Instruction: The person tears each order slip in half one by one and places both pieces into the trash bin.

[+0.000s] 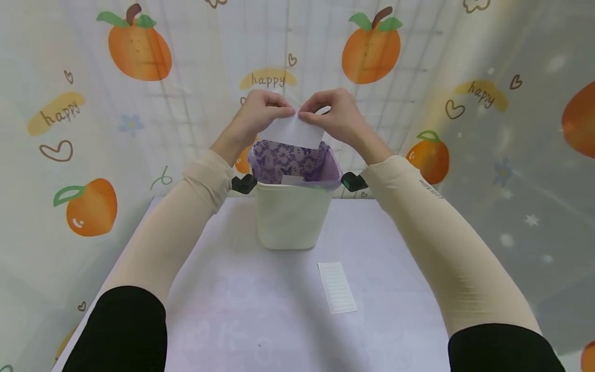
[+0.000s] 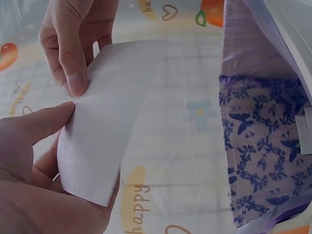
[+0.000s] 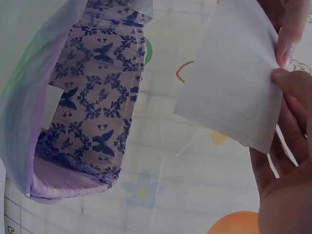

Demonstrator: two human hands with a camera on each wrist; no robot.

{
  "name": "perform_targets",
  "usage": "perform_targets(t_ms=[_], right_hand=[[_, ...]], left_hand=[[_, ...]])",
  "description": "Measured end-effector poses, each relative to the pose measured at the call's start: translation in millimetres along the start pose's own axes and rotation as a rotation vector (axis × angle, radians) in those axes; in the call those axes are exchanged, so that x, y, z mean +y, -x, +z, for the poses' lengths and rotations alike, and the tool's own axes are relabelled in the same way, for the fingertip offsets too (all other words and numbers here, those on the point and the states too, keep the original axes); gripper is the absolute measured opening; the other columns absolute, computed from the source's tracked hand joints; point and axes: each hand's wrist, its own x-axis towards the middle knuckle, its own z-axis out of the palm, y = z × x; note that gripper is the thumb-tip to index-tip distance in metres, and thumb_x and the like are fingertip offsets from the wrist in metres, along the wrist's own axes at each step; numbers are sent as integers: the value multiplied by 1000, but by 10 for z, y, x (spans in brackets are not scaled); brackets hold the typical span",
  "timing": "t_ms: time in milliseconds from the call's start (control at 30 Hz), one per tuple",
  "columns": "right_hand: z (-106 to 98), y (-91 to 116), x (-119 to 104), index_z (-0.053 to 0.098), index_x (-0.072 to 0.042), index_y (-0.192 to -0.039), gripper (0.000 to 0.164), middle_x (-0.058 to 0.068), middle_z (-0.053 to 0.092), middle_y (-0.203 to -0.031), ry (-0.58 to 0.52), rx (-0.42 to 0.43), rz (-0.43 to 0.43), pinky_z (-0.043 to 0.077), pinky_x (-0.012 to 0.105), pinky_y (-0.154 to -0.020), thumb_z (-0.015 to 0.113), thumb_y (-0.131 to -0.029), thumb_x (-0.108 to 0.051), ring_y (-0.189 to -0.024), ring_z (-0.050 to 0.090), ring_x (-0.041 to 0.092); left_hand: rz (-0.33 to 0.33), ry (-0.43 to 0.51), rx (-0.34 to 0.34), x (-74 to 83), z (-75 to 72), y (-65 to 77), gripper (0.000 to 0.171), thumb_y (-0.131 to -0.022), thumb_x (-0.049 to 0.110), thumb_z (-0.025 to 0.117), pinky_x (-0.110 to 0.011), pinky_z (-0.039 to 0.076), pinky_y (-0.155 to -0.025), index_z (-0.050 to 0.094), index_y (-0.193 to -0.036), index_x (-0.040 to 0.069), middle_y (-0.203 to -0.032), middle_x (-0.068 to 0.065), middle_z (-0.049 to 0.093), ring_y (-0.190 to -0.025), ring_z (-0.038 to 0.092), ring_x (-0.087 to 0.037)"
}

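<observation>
A small white sheet of paper (image 1: 297, 133) hangs above the bin, pinched along its upper edge by both hands. My left hand (image 1: 262, 114) grips it between thumb and fingers, and my right hand (image 1: 335, 114) does the same close beside it. In the left wrist view the paper (image 2: 107, 117) looks blank and slightly bent where the thumbs meet. Below stands a cream bin (image 1: 294, 217) with a purple butterfly-patterned bag (image 1: 288, 157) lining it. Inside the bag, a white piece of paper (image 1: 292, 180) shows partly; the bin's bottom is hidden.
A lined paper slip (image 1: 337, 287) lies on the white table (image 1: 241, 310), nearer to me and right of the bin. Behind hangs a curtain (image 1: 195, 62) printed with oranges. Dark wrist cameras (image 1: 244, 184) sit close to either side of the bin's rim.
</observation>
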Motion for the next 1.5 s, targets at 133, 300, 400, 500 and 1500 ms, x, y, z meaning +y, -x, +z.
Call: perform_targets(t_ms=[133,300,400,500,1500], right_hand=[[-43,2,-24,81,-10,-104,18,5,77,-100,18,8,-10,59,28,-88,78,-97,-26,-99,65,12],[-86,24,-64,81,-10,-104,17,6,77,-101,72,0,-15,59,30,-90,78,-98,-26,-101,63,11],[-103,43,-89,81,-10,-104,16,6,76,-101,109,-4,-32,59,30,-90,77,-98,-24,-99,63,12],[-118,59,-134,81,-10,-103,14,6,76,-100,142,-1,-65,59,29,-89,76,-99,-22,-97,63,11],[-367,226,-491,82,-12,-105,14,3,79,-101,179,131,-96,58,22,-85,76,-99,-24,-95,66,5]], left_hand=[[-30,29,6,28,36,-19,12,-97,13,76,-27,49,-81,78,-86,13,-94,-3,72,-89,61,-15],[-117,80,16,46,72,-33,14,-97,14,76,-28,52,-82,78,-83,15,-97,-3,73,-89,64,-16],[-154,92,20,41,95,-25,12,-96,15,77,-29,53,-83,78,-84,15,-96,-1,72,-88,65,-16],[-167,84,30,21,114,-23,10,-95,15,77,-28,52,-83,79,-85,14,-94,1,70,-88,63,-15],[-178,-78,57,-328,186,61,17,-97,14,76,-27,44,-86,79,-105,-1,-105,1,69,-97,55,-13]])
